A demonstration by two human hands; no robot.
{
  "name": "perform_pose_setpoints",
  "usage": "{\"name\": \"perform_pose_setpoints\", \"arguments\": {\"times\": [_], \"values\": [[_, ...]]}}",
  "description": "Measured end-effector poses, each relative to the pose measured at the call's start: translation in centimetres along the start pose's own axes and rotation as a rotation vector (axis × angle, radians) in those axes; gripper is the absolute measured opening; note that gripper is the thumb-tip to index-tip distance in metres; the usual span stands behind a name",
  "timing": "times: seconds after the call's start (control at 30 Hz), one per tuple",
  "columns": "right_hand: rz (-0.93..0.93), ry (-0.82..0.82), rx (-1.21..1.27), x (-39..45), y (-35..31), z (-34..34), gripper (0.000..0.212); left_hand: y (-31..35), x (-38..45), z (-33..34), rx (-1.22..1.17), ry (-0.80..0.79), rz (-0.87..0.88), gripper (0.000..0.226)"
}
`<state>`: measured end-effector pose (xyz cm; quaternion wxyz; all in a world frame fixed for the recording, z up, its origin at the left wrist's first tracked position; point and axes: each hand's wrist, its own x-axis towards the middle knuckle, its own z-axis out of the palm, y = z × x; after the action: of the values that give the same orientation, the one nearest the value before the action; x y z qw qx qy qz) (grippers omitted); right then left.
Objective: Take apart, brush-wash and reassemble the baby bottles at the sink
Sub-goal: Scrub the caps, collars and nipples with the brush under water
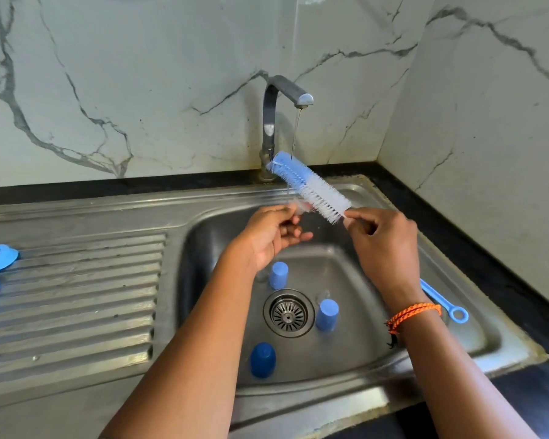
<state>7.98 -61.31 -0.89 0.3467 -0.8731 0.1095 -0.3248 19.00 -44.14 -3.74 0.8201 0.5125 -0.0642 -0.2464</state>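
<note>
Blurring: clear item (300, 210) in left hand (271, 236), edges unreadable.

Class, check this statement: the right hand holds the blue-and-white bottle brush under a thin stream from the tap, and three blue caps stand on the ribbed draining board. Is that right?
Not quite. The head view shows the three blue caps standing inside the sink basin, around the drain, not on the draining board. The rest holds: the right hand holds the brush under the tap.

We see soft, even daylight with faint shadows. Glare streaks the sink (298, 403) rim nearest us and the tap (274, 122) beyond the hands. The left hand (270, 236) is motion-blurred, as is the brush (309, 186) slightly. Wide-angle distortion bends the edges.
</note>
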Motion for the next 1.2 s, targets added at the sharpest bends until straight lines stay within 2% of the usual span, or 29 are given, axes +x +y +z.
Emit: {"name": "perform_pose_setpoints", "arguments": {"times": [0.1,0.17,0.23,0.4,0.47,0.53,0.63,0.73,0.8,0.93,1.0,1.07,1.2], "values": [[0.029,-0.002,0.002,0.4,0.5,-1.2,0.018,0.3,0.8,-1.0,-0.123,0.28,0.104,0.022],[0.004,-0.072,-0.032,0.3,0.6,-1.5,0.017,0.3,1.0,-1.6,-0.091,0.38,0.111,0.021],[-0.034,-0.134,-0.066,0.0,0.2,-1.0,0.017,0.1,0.9,-1.3,0.001,0.359,0.073,0.018],[-0.036,-0.086,-0.059,-0.1,-0.1,-0.1,0.02,-0.5,0.2,0.4,0.18,-0.025,-0.055,0.019],[-0.02,-0.068,-0.037,0.1,0.2,-0.3,0.019,-0.5,0.0,0.4,0.183,-0.091,-0.068,0.021],[-0.009,-0.071,-0.027,0.3,0.4,-0.7,0.015,-0.5,0.2,0.2,0.111,-0.033,-0.029,0.018],[0.0,-0.078,-0.035,0.7,0.9,-1.8,0.012,0.1,0.7,-0.8,-0.018,0.167,0.065,0.016],[-0.018,-0.108,-0.07,0.7,1.1,-2.7,0.014,0.5,0.8,-2.0,-0.051,0.328,0.109,0.015],[-0.059,-0.153,-0.106,0.4,0.6,-2.5,0.012,0.5,0.7,-2.3,0.0,0.317,0.085,0.016],[-0.112,-0.148,-0.16,-0.1,0.0,-1.6,0.012,0.2,0.3,-1.3,0.113,0.068,-0.015,0.017],[-0.102,-0.141,-0.139,0.2,0.3,-1.9,0.012,0.3,0.2,-1.5,0.11,0.02,-0.019,0.015],[-0.103,-0.135,-0.116,0.5,0.9,-2.6,0.01,0.6,0.2,-2.0,0.106,0.072,0.023,0.015],[-0.103,-0.194,-0.096,0.5,1.8,-4.5,0.008,1.0,0.6,-2.8,0.078,0.333,0.115,0.011]]}}
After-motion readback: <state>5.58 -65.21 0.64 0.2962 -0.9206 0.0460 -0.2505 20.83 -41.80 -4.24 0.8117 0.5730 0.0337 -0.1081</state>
